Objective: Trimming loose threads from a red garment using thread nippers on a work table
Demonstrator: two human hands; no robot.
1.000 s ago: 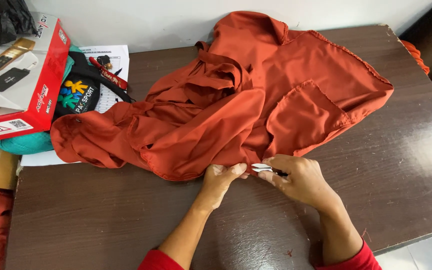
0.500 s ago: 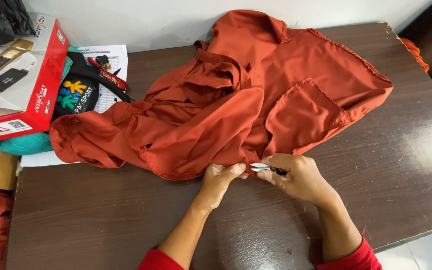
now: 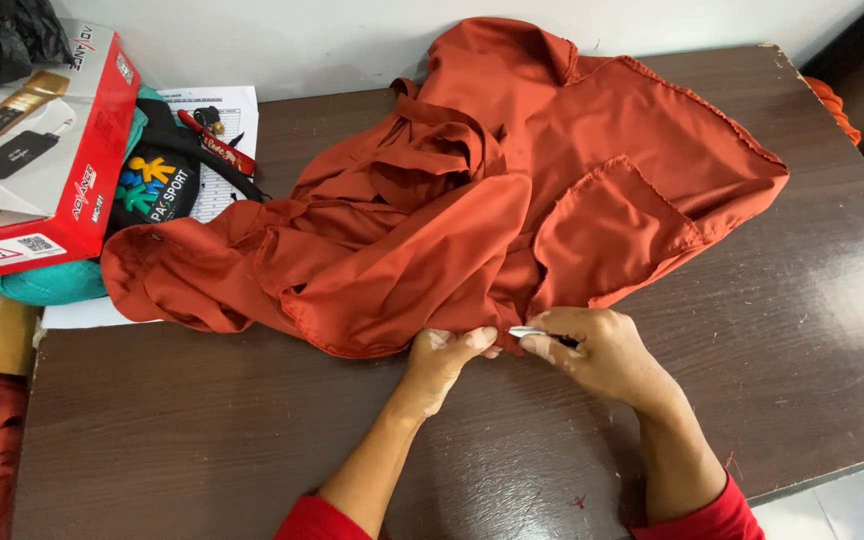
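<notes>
Head view, only camera. Rust-orange garment (image 3: 512, 200) lay bunched across the dark wooden table (image 3: 202, 440), collar toward the far wall, a patch pocket face-up on its right half. Near hem hung at the table's middle, right where both hands met.

Left hand (image 3: 444, 358): fingers closed in a pinch on the hem edge, holding the fabric down and taut. Right hand (image 3: 600, 352): fingers closed around a small metal tool (image 3: 526, 331), silver tip showing just past the fingertips and touching the hem beside the left thumb. Too small to tell whether it was a snipper or a seam ripper.

Change against the frames half a second and a second back: almost none. Both hands sat at the same spot on the hem, same pinch, same tool angle; the garment's folds matched. Only the view drifted slightly. Judgement: fine work at one point of the hem was under way, neither hand repositioning, cloth not being fed along.

Left end of table: red-and-white carton (image 3: 47, 150) with a microphone pictured on it, a black cap with colourful print (image 3: 157, 185) beside it, a printed sheet (image 3: 217, 150) underneath, a red pen (image 3: 217, 145) on top. More orange cloth (image 3: 832, 100) hung off the far right corner.
</notes>
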